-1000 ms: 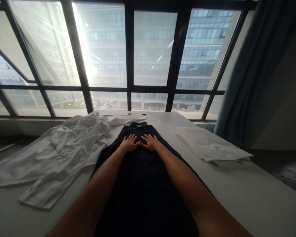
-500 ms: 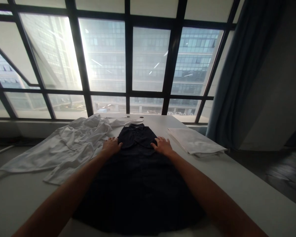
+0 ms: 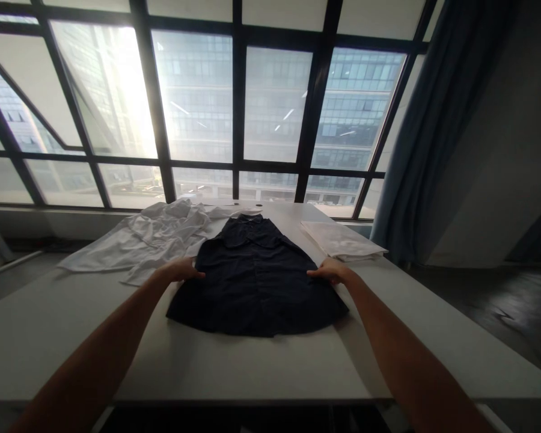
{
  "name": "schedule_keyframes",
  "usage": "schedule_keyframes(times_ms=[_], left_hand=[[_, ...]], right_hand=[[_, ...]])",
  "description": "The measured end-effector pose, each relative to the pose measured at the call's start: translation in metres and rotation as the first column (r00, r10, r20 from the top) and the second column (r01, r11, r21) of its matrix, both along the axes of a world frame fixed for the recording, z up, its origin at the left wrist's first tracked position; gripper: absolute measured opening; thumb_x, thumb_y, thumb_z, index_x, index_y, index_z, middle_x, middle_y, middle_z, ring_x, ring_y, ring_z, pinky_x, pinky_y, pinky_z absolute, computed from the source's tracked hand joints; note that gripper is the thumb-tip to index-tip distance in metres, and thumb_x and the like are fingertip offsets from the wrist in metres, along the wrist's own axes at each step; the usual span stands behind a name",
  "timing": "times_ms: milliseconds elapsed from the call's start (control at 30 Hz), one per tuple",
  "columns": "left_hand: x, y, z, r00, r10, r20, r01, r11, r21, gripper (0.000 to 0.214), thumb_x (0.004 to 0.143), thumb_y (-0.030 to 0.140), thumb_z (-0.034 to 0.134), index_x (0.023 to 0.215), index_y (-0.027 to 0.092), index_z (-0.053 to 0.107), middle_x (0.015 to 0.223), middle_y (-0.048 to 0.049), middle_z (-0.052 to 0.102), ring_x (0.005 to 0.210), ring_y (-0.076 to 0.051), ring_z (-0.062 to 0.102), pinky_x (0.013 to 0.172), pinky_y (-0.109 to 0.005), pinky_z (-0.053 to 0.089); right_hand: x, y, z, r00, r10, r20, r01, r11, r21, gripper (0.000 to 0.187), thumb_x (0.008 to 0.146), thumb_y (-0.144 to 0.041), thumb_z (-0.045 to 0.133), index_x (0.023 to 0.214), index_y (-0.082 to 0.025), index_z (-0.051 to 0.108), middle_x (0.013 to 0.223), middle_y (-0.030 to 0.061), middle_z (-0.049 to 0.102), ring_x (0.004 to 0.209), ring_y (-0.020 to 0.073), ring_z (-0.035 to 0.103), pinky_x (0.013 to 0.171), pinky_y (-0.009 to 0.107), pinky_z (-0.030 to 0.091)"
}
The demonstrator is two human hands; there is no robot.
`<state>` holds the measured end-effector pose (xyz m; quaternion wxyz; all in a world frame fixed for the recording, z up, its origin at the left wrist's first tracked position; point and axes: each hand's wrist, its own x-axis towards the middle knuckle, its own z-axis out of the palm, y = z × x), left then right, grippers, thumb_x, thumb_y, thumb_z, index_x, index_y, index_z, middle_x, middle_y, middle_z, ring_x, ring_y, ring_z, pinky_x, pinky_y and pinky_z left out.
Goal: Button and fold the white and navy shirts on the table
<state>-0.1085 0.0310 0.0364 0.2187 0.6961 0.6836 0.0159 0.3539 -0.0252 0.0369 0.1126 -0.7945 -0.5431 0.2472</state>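
A dark navy shirt (image 3: 252,282) lies flat on the white table (image 3: 234,367), collar toward the window. My left hand (image 3: 180,270) rests on the shirt's left side edge, fingers stretched out toward the middle. My right hand (image 3: 329,272) lies on the right side edge in the same way, fingers pointing inward. Neither hand lifts the cloth, and both forearms reach in from the near corners.
A crumpled white shirt (image 3: 153,240) sprawls on the table's back left, touching the dark shirt's shoulder. A folded white garment (image 3: 342,240) sits at the back right. Large windows stand behind the table, a dark curtain (image 3: 415,150) hangs at the right, and the table's near edge is close.
My hands have slid from the chest of the dark shirt outward and down to its side edges. The view has pulled back, so the whole shirt and the table's near edge now show.
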Motion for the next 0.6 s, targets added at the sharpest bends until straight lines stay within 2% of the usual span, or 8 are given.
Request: schedule_keyframes(times_ms=[100,200,300,433,600], left_hand=[[0.000,-0.013,0.008,0.998,0.055,0.028,-0.053,0.996,-0.067,0.030,0.073,0.039,0.074,0.068,0.015,0.058,0.047,0.0012,0.050,0.043,-0.012,0.048,0.039,-0.021,0.035],[0.006,-0.024,0.018,0.985,0.066,0.158,-0.063,0.998,-0.024,0.014,0.074,0.024,0.068,0.080,0.013,0.061,0.051,0.0020,0.053,0.045,-0.013,0.052,0.040,-0.021,0.039],[0.026,-0.035,0.024,0.981,-0.060,0.182,0.038,0.992,0.121,0.025,0.069,0.017,0.066,0.094,0.013,0.065,0.063,-0.0013,0.063,0.057,-0.017,0.062,0.046,-0.022,0.044],[0.071,-0.052,0.019,0.949,-0.300,0.095,0.261,0.919,0.297,0.044,0.070,0.019,0.063,0.114,0.013,0.065,0.088,-0.0059,0.073,0.082,-0.022,0.069,0.064,-0.024,0.051],[0.125,-0.065,0.011,0.926,-0.378,0.005,0.364,0.896,0.254,0.045,0.072,0.020,0.061,0.117,0.012,0.067,0.109,-0.0131,0.072,0.101,-0.028,0.067,0.076,-0.028,0.053]], right_hand=[[-0.004,-0.009,0.002,0.995,-0.017,-0.100,0.019,1.000,0.024,0.039,0.068,-0.042,0.083,0.080,-0.008,0.067,0.069,0.0069,0.065,0.061,0.0187,0.064,0.054,0.027,0.050],[-0.008,-0.014,0.007,0.967,-0.024,-0.253,0.028,1.000,0.009,0.027,0.074,-0.030,0.078,0.086,-0.009,0.067,0.072,0.0066,0.068,0.068,0.0197,0.066,0.058,0.026,0.053],[-0.012,-0.016,0.013,0.954,-0.015,-0.301,0.018,1.000,0.008,0.015,0.077,-0.019,0.071,0.087,-0.009,0.067,0.074,0.0076,0.069,0.073,0.0198,0.067,0.061,0.025,0.053],[-0.018,-0.021,0.018,0.968,-0.003,-0.252,0.014,0.999,0.043,0.010,0.080,-0.018,0.068,0.085,-0.010,0.068,0.079,0.0087,0.070,0.076,0.0196,0.067,0.063,0.024,0.052],[-0.023,-0.028,0.020,0.966,0.010,-0.257,0.016,0.995,0.098,0.013,0.080,-0.020,0.067,0.089,-0.010,0.070,0.081,0.0106,0.071,0.077,0.0210,0.067,0.065,0.025,0.050]])
